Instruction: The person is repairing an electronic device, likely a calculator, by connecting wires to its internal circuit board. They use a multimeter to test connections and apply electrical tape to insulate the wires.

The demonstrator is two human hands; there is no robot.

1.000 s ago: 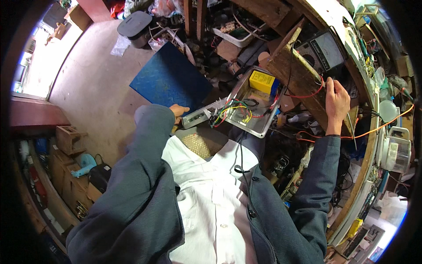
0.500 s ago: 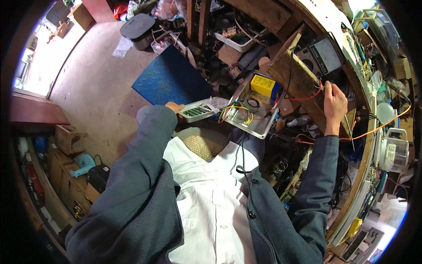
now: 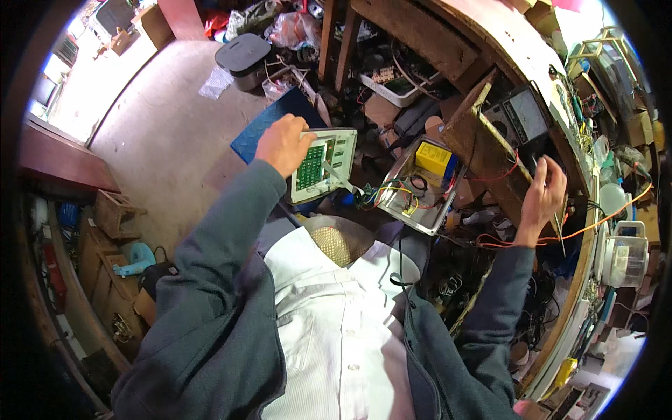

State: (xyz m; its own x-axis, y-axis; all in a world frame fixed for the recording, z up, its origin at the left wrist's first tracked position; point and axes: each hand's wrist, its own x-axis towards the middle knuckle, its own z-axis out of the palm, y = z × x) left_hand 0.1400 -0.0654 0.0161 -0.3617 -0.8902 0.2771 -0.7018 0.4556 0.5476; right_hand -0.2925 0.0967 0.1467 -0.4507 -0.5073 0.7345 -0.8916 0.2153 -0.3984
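Note:
My left hand (image 3: 283,145) grips the upper left edge of a pale plastic panel (image 3: 341,150), which is tilted up so its inner side shows. A green circuit board (image 3: 312,166) lies in that side, and a grey ribbon runs from it. Coloured wires (image 3: 392,190) link the panel to an open metal housing (image 3: 428,225), where a yellow and blue block (image 3: 434,159) sits. Off to the right, my right hand (image 3: 544,199) is closed, fingertips pinched beside a red wire (image 3: 493,178); what they hold is too small to tell. An analog meter (image 3: 518,117) stands just beyond it.
A blue textured sheet (image 3: 262,122) lies behind my left hand. Farther back stands a grey lidded bin (image 3: 243,59). A cluttered wooden bench edge (image 3: 586,241) curves along the right, with an orange cable (image 3: 609,218) across it. A blue hair dryer (image 3: 135,261) rests at left.
My left hand has come up over the panel's top edge and tilted the panel upright, baring the circuit board. My right hand has shifted slightly down, away from the red wire's end.

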